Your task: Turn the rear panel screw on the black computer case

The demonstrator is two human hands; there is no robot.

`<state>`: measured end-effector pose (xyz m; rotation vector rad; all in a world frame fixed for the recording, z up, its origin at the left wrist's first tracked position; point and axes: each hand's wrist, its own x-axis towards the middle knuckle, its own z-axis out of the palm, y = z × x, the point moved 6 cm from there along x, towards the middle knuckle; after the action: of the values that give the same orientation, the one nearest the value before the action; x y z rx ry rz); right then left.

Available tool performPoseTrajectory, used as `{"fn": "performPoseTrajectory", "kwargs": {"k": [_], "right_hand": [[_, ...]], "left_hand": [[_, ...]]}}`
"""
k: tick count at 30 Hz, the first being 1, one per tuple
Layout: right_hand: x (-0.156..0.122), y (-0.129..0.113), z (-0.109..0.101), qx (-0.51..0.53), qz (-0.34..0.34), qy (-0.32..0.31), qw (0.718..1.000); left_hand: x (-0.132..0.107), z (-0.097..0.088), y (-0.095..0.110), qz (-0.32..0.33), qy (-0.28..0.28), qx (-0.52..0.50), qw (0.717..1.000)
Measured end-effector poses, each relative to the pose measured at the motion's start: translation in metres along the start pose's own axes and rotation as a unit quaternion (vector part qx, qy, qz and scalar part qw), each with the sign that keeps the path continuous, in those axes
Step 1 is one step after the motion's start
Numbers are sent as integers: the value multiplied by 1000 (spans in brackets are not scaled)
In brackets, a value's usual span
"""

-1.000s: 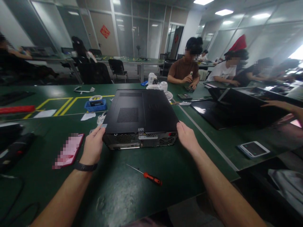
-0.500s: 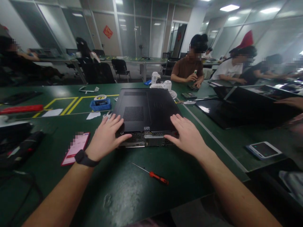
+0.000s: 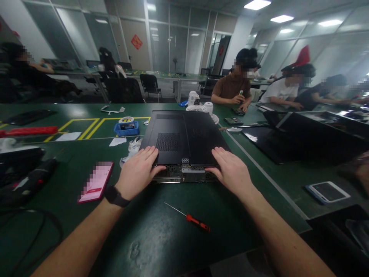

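A black computer case lies flat on the green table, its cover with a perforated vent facing up and its metal rear panel towards me. My left hand rests on the cover's near left corner, fingers stretched out flat and thumb along the near edge. Mirroring it, my right hand lies on the near right corner, fingers flat and thumb against the rear edge. Neither hand is wrapped round the case. On the table in front of the case is a screwdriver with a red and black handle.
Left of the case are a pink-screened phone, a blue tray of small parts and a roll of tape. White fan-like parts stand behind it. To the right lie a white-framed device and large black panels. Several people sit beyond.
The view has shifted slightly, moving the scene right and down. The fingers of both hands have drawn closer together on the cover. The screwdriver stays on the table.
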<state>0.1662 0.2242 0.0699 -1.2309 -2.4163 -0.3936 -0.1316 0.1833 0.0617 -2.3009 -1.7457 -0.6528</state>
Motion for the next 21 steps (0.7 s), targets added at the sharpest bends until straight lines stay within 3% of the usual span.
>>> {"fn": "performPoseTrajectory", "kwargs": {"k": [15,21], "right_hand": [[-12,-13,-10,-79,-34,90,992],[-16,-13,-7,-72,-17,107,992]], "left_hand": [[-10,-12,19,8,11,99,995],[-14,-13,17,4,34,59,998]]}}
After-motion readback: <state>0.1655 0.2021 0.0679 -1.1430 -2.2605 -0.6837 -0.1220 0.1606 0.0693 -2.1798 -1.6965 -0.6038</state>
